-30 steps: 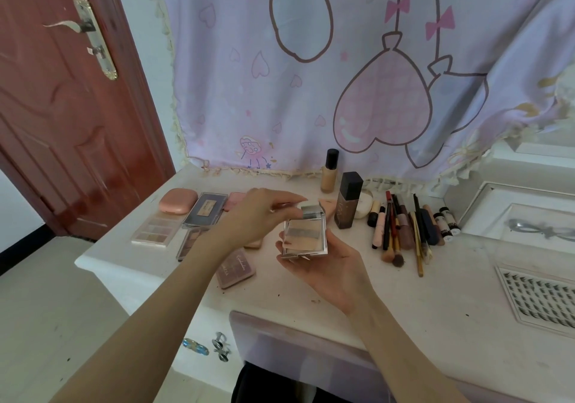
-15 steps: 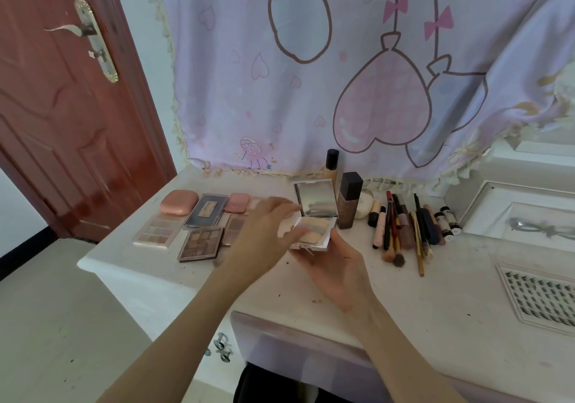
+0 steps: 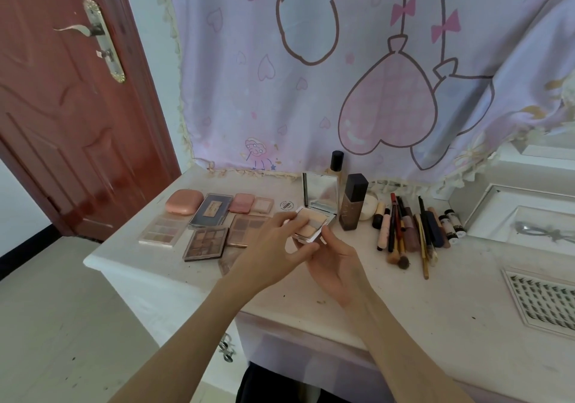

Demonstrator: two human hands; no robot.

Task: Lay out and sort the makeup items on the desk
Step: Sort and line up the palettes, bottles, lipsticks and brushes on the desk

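Both hands meet over the desk in my view: my right hand cradles the open powder compact from below, fingers curled round its base, while my left hand pinches its near edge between thumb and fingertips. I see the compact's mirrored lid standing upright, just in front of the dark square bottle. To the left on the desk lie the eyeshadow palettes and the pink case, close together. To the right, near the bottle, the brushes and pencils lie side by side, and a tray of false lashes sits well apart at the far right.
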